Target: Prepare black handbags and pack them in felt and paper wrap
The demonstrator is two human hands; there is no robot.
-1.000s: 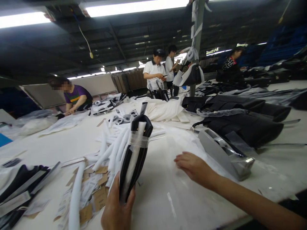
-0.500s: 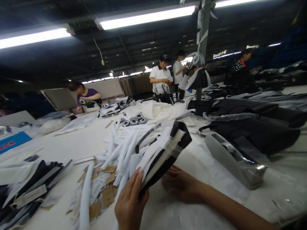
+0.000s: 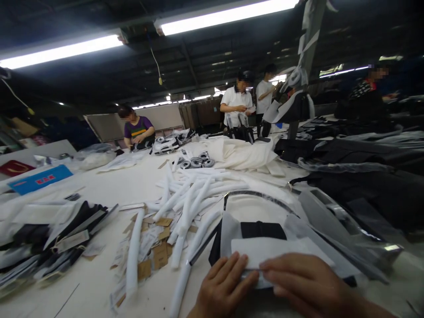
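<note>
A black bag [image 3: 263,229] lies on the table in front of me, its thin strap arching up behind it. White and translucent wrapping sheets cover much of it. Across its near side runs a folded white sheet [image 3: 276,251]. My left hand [image 3: 225,282] presses its outstretched fingers on the sheet's left edge. From the right, my right hand [image 3: 308,280] lies over the same sheet with straight fingers and touches its lower edge. The bag's near bottom is partly hidden by both hands.
White foam tubes [image 3: 182,221] and brown tags [image 3: 160,254] lie left of the bag. A tape dispenser [image 3: 351,225] stands right, beside black bags [image 3: 374,194]. Wrapped pieces [image 3: 76,225] are stacked at the left. Several people work beyond the table.
The bag has gone from tilted up in my left hand to lying on the table. Both hands now rest on its white sheet. The view has swung left.
</note>
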